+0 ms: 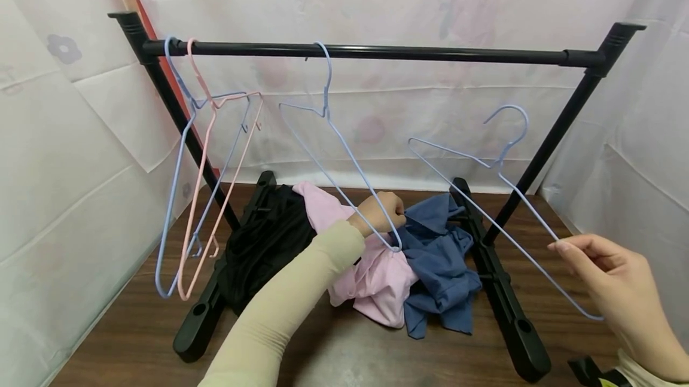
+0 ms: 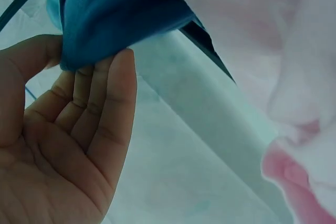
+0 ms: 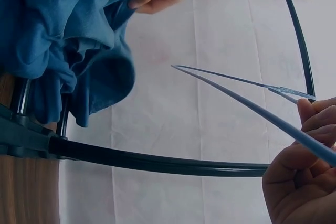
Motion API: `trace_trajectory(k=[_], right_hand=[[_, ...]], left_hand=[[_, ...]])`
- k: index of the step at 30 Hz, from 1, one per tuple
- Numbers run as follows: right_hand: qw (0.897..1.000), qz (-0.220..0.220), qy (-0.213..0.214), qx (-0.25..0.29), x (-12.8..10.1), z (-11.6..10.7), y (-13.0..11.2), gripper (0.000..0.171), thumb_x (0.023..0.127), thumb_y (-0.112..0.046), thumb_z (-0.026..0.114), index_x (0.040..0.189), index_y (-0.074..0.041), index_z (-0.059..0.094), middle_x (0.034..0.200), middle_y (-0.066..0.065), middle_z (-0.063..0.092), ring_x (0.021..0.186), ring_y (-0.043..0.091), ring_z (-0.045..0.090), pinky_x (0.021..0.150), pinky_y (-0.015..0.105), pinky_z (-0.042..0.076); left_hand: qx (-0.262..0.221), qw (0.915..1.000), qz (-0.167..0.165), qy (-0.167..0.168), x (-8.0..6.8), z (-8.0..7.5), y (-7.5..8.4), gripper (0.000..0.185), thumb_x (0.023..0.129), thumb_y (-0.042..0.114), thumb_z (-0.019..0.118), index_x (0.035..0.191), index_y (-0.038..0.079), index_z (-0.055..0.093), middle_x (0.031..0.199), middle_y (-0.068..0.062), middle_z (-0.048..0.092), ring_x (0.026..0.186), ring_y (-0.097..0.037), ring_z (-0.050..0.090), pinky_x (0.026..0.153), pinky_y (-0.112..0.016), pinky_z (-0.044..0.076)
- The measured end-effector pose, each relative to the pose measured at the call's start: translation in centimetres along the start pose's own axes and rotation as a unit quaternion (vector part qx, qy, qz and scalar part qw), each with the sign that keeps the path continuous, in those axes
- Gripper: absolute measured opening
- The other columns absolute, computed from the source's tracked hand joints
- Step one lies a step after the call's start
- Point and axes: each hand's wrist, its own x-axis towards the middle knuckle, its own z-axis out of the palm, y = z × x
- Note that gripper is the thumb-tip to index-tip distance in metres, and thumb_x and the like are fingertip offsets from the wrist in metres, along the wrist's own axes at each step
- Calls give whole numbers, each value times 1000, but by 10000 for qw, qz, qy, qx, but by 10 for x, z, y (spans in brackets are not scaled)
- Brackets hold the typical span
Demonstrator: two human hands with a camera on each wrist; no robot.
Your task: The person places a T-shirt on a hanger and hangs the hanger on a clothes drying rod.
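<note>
My left hand (image 1: 383, 212) pinches the edge of a crumpled blue garment (image 1: 438, 261) between thumb and fingers; in the left wrist view a corner of the blue cloth (image 2: 121, 14) sits at the fingertips. The garment lies over the right side of the rack's base. My right hand (image 1: 619, 279) holds a light blue wire hanger (image 1: 525, 127) by its lower right side, hook upward, off the rack and above the garment's right side. Beneath my left forearm lie a pink garment (image 1: 379, 285) and, farther left, a black one (image 1: 264, 249).
A black rack's top bar (image 1: 430, 52) runs across the view. From it hang a blue hanger (image 1: 327, 76) at the middle, in front of my left hand, and at the left a blue and a pink hanger (image 1: 196, 70). Black feet (image 1: 511, 315) stand on the wooden table (image 1: 334, 351).
</note>
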Motion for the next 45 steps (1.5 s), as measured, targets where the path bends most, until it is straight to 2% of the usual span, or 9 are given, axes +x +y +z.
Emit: trace_trajectory(k=[2,8,14,19,24,27,32,38,45], right_hand=[[9999,9,32,-129,0,0,1,10,94,0,62,94,0,71,85,-19,72,74,0,56,65,11,46],[9987,8,14,509,0,-1,5,9,92,5,61,93,4,70,84,-13,73,74,1,57,66,10,45],[9970,-68,3,768,0,-3,7,10,92,7,60,93,4,70,83,-12,73,73,1,57,66,10,45],[9957,-56,-9,920,0,-3,8,10,92,8,60,92,4,70,82,-11,73,72,2,56,64,12,44],[9978,-4,-1,657,0,-2,8,9,93,6,60,93,5,69,84,-12,73,73,1,57,66,10,46],[9981,48,-12,616,0,-2,8,9,93,5,60,94,5,70,83,-13,73,73,1,56,65,11,46],[9952,106,-53,969,-1,-1,9,10,93,5,60,94,5,70,78,-10,70,72,4,54,62,14,44],[9944,86,-61,1055,-2,-1,9,9,93,5,60,95,8,68,77,-9,69,70,4,54,59,17,42],[9954,75,-74,952,-3,-1,10,8,93,4,61,95,7,69,75,-8,68,68,3,53,56,19,41]], left_hand=[[126,9999,13,-99,-3,-1,-1,14,89,21,63,77,16,68,66,8,57,58,-7,49,56,-19,38],[219,9977,185,-610,-9,-1,0,16,89,19,65,74,16,67,68,8,58,62,-7,51,59,-18,40],[232,9983,261,-474,-7,-3,6,9,91,24,68,89,17,72,84,6,69,77,-8,61,70,-20,47],[-392,9934,1080,-20,-4,-6,17,22,94,24,67,113,13,69,109,1,71,101,-11,65,87,-19,50],[-612,9855,1577,-149,1,-3,29,27,96,23,65,121,14,67,118,1,68,108,-12,63,92,-18,48],[-358,9845,1667,-412,6,3,34,31,96,25,64,125,17,66,122,2,66,109,-12,61,92,-18,48],[376,9785,1776,-976,14,14,41,39,97,21,63,135,19,59,138,-2,57,125,-16,54,103,-23,44],[1241,9723,1663,-1078,20,27,45,39,95,14,62,134,20,61,137,-2,58,131,-17,52,105,-25,44],[1524,9709,1418,-1180,19,29,47,40,94,15,64,134,21,61,137,1,60,132,-16,51,108,-26,42]])
